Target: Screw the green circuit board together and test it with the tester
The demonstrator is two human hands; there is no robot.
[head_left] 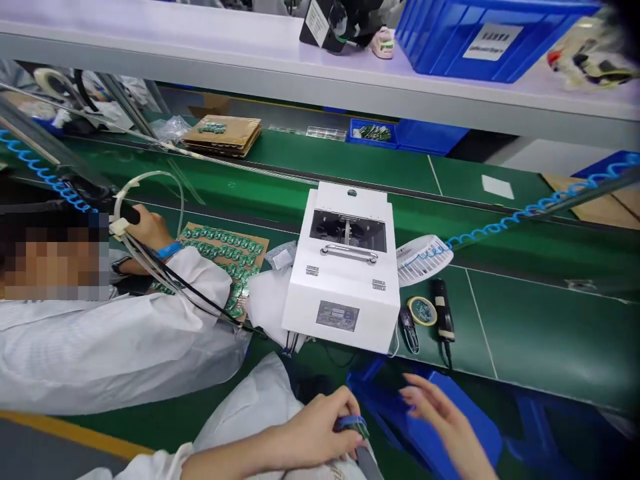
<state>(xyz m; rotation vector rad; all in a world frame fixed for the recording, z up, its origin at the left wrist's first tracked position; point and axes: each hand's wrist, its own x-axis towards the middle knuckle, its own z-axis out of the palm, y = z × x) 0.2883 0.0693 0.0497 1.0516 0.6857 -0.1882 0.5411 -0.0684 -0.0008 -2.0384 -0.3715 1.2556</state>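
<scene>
Low in the view, above the white-clothed lap, my left hand [323, 430] is closed around a small blue-and-green item [354, 424]. Fingers cover part of it, so its exact kind is hard to make out. To its right, my right hand [445, 423] hovers in front of a blue stool [470, 413]. Its fingers are bent and apart, and nothing shows in them. Beyond both hands stands a white machine [345, 283] with a windowed lid, a metal handle and a small display panel.
At left a co-worker's hand [150, 230] grips a dark tool near cardboard with green circuit boards [245, 257]. Right of the machine lie a tape roll [423, 311], a black cylindrical tool [443, 313] and a dark corded device [409, 330]. A shelf [225, 50] crosses above, bearing a blue bin [450, 50].
</scene>
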